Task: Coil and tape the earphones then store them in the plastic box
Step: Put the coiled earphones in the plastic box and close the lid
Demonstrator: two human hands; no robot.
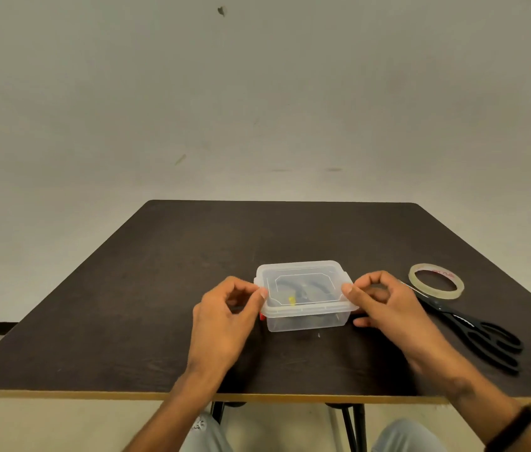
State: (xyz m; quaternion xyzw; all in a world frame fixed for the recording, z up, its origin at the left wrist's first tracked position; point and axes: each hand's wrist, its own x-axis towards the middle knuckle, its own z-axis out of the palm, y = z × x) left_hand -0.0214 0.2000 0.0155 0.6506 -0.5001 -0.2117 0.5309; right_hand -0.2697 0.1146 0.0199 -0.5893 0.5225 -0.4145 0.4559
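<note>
I see the lidded plastic box (305,296) mid-tabletop (160,288), dark earphones (303,290) inside. My left hand (225,316) pinches its left end, right hand (384,305) its right end. Tape roll (436,281) and scissors (473,327) lie right.

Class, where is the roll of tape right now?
In the head view the roll of tape lies flat on the table, right of the plastic box, touching the scissors at their blade end.
</note>
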